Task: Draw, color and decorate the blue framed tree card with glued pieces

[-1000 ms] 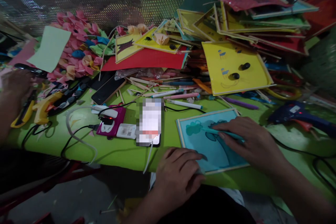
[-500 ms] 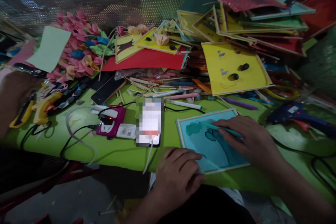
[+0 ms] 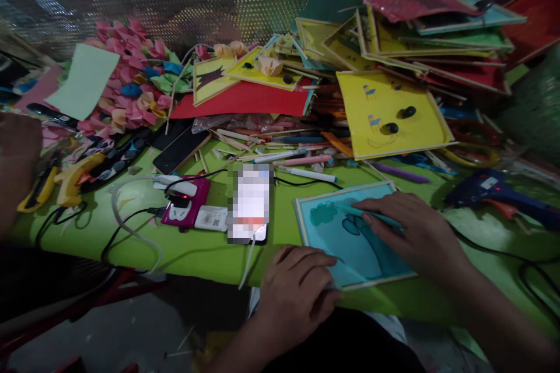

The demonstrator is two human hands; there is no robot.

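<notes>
A blue sheet point(image 3: 319, 239) framed with thin wooden sticks lies at the table's front edge, bearing a green scribbled cloud shape and dark outlines like a tree. My right hand point(image 3: 406, 227) is closed around a teal marker point(image 3: 378, 218), its tip on the sheet beside the green patch. At the sheet's lower left corner, my left hand point(image 3: 300, 282) has its fingers bent over the frame's edge, the thumb low at the near side. Part of that corner is hidden under the hand.
A lit phone point(image 3: 249, 204) and a magenta power strip point(image 3: 186, 204) with cables lie left. A blue glue gun point(image 3: 490, 189) is at right. Behind are loose markers, a yellow framed picture point(image 3: 389, 105) and stacked frames. Another person's hand point(image 3: 20, 140) is at far left.
The other person's hand at far left has drawn back leftward. My two hands, the marker and the blue sheet look almost unmoved.
</notes>
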